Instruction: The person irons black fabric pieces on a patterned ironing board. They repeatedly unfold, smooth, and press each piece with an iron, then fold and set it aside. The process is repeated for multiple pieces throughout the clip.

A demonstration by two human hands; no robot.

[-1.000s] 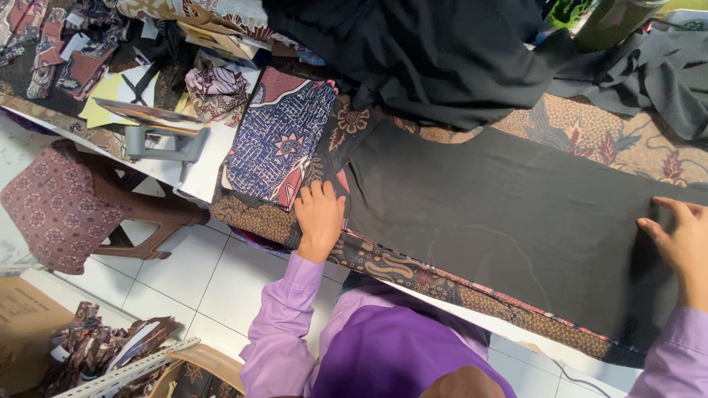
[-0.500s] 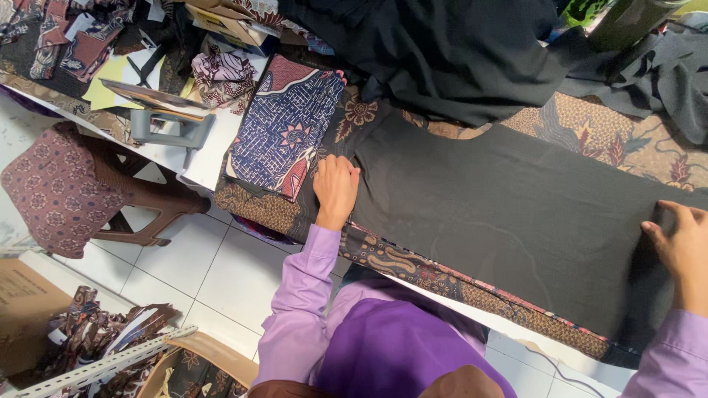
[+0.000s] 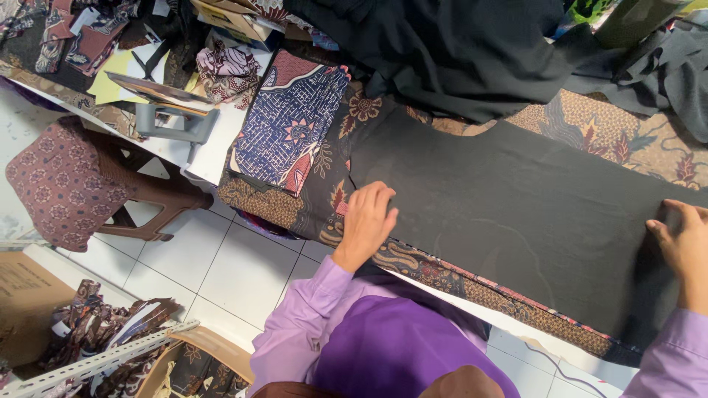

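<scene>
Left hand [image 3: 366, 220] lay flat, fingers [image 3: 372, 197] close together and extended, palm down on the left end of the black cloth panel [image 3: 516, 214]; gripped nothing, just pressed on the edge where black met the brown patterned batik fabric [image 3: 413, 262] underneath. Right hand [image 3: 684, 247] was at the right end of the same black panel, fingers [image 3: 675, 210] slightly curled over the cloth edge; cannot tell whether it pinched the fabric or only rested on it, hand partly cut off by the frame. Both sleeves lilac, purple garment below.

Black panel was spread flat and long across the table, between the two hands, lying on top of the batik layer, which showed along the near edge and at upper right. A heap of more black cloth [image 3: 442, 44] sat at the far side, touching the panel's far edge. Folded blue-and-red batik piece [image 3: 295, 121] lay just left of the panel, near the left hand. Farther left: grey tool on a stand [image 3: 177, 118] on the white table edge, yellow paper [image 3: 122, 81], fabric scraps. Off the table: stool with patterned maroon cushion [image 3: 66, 180] on white floor tiles, cardboard box [image 3: 26, 302] and metal slotted angle bar [image 3: 103, 357] at lower left.
</scene>
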